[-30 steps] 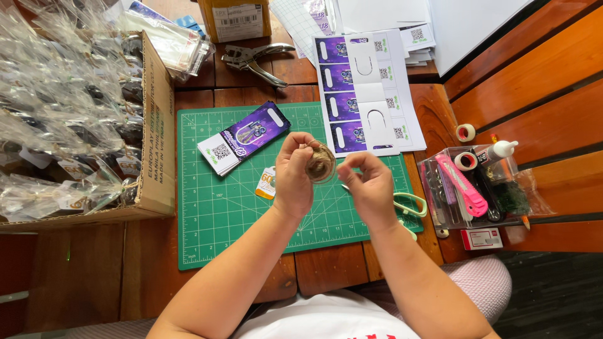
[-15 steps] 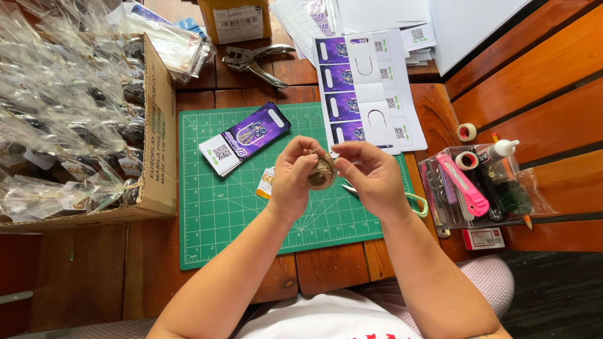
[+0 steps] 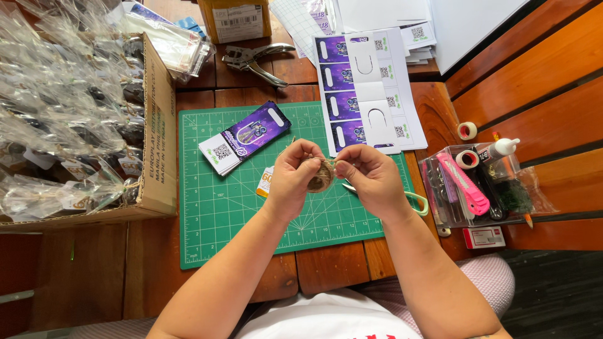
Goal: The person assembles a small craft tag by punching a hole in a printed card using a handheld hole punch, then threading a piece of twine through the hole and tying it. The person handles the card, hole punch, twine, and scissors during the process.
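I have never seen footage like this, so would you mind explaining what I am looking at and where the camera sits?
There is no machine: a camera on a person's head looks down at their own bare hands. The left hand holds a small ball of brown twine, and the right hand pinches it from the other side. Below lies a green cutting mat on a wooden table. On the mat is a stack of purple cards. A cardboard box of clear bags stands at left, a clear tray with a pink knife at right.
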